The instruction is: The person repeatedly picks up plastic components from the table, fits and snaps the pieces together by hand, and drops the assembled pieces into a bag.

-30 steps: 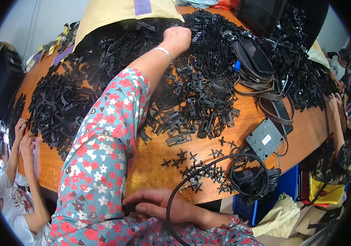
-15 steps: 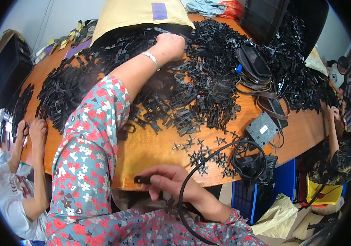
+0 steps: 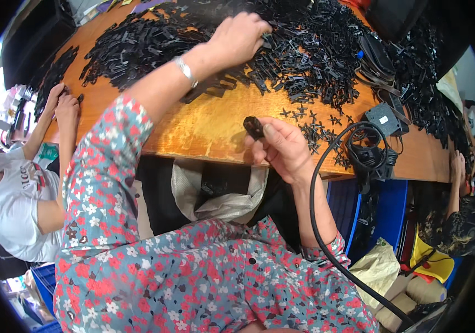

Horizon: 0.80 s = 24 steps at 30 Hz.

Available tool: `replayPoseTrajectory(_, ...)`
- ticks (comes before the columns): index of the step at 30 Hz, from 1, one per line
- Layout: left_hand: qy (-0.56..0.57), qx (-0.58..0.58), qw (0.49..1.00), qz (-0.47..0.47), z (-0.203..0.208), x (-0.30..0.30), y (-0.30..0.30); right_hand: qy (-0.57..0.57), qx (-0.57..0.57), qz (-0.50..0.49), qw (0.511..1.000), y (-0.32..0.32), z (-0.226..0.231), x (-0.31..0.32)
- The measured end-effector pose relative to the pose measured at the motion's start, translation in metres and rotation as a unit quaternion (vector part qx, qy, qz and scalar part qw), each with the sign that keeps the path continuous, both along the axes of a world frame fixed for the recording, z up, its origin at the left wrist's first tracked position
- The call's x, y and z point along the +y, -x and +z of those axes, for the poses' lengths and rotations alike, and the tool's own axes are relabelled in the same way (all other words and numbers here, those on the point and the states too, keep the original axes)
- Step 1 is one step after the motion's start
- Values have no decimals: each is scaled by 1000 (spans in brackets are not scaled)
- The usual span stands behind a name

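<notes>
My left hand, with a silver bracelet at its wrist, reaches over a large heap of small black plastic clips. Its fingers are curled down at the pieces, and what they hold is hidden. In front of the table edge, my right hand is closed, pinching a small black plastic piece between thumb and fingers. Right of that hand, several small black cross-shaped pieces lie scattered on the wooden table.
A grey box and a coiled black cable sit at the right, with the cable arching past my right forearm. A dark pouch lies on the heap. Below the edge hangs a whitish sack. A co-worker's hands work at the left.
The view has tilted down, so the table sits higher in it. My left hand has drawn back from deeper in the heap; my right hand has risen with the black piece turned end-on.
</notes>
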<state>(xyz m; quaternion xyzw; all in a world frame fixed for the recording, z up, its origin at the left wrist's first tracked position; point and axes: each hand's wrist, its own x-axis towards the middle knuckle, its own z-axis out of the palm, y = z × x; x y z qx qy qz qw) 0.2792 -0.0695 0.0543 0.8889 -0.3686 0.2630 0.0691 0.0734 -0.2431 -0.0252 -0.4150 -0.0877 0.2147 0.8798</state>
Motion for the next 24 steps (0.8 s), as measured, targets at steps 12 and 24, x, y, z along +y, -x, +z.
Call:
replayPoseTrajectory(12, 48, 111, 992, -45, -51, 38, 90, 16, -79, -45, 996, 7, -6, 8)
replayPoseTrajectory(24, 44, 81, 996, -4, -35, 39, 115, -13, -74, -42, 996, 6, -6, 6)
